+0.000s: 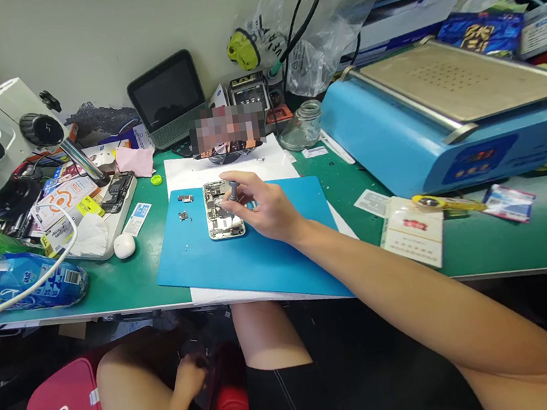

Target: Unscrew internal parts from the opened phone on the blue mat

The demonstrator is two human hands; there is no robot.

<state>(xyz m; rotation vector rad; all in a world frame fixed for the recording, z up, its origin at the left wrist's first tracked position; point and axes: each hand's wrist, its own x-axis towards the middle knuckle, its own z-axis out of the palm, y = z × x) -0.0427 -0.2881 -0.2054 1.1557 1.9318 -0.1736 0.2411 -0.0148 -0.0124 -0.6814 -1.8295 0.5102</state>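
Note:
My right hand [266,206] is closed around a small screwdriver [234,190] with a grey handle, held upright over an opened smartphone [226,228]. The phone lies face down or with its insides bare on a blue mat [200,261]; my fingers hide part of its right side, and the driver's tip is hidden. Left of the phone lie a small metal-coloured part [184,198] and another tiny part [183,215], with a few specks nearby. Below the table edge, between my legs, my left hand [190,375] has its fingers curled in shadow; what they hold, if anything, I cannot make out.
A microscope [6,132] and a blue packet [26,281] stand at the left. Behind the mat are a dark-screened device [169,98] and a glass jar [306,123]. A blue heating machine [395,135] fills the right, with a white-and-red box [413,233] before it.

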